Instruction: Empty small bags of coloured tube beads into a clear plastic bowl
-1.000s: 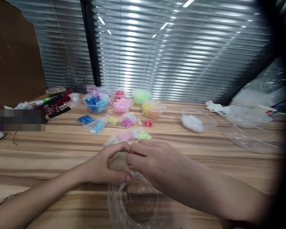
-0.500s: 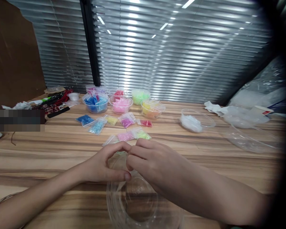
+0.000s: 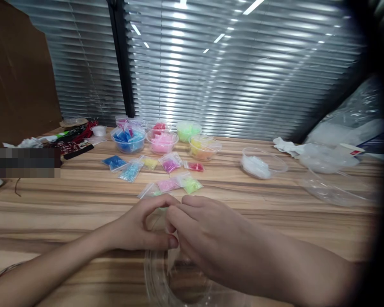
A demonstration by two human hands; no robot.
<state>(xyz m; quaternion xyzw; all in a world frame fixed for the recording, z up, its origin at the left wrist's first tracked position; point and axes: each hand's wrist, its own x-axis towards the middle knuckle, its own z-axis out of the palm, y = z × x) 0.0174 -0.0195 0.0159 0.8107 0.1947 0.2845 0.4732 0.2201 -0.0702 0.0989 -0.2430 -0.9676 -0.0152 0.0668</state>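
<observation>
My left hand [image 3: 144, 226] curves over the wooden table, its thumb and fingers bent around a small clear plastic bag [image 3: 157, 219] that shows between them. Against its fingertips, my right hand [image 3: 201, 234] is closed, with its fingers pinched together; what they pinch is hidden. Beneath both hands lies a round clear plastic container [image 3: 153, 277], partly covered by the right hand and wrist. Just beyond the fingers are small bags of pink beads [image 3: 167, 184] and yellow-green beads [image 3: 192, 185].
Bags of blue [image 3: 114, 162], light blue, yellow, purple and red beads lie farther back. Behind them stand clear bowls of colored bags [image 3: 162, 142]. A bowl with white bags [image 3: 256, 166] and clear plastic lids [image 3: 333, 185] are on the right; red and black cords [image 3: 80, 134] at left.
My right hand has shifted slightly down and left and turned, covering more of the container. The left hand has moved down a little.
</observation>
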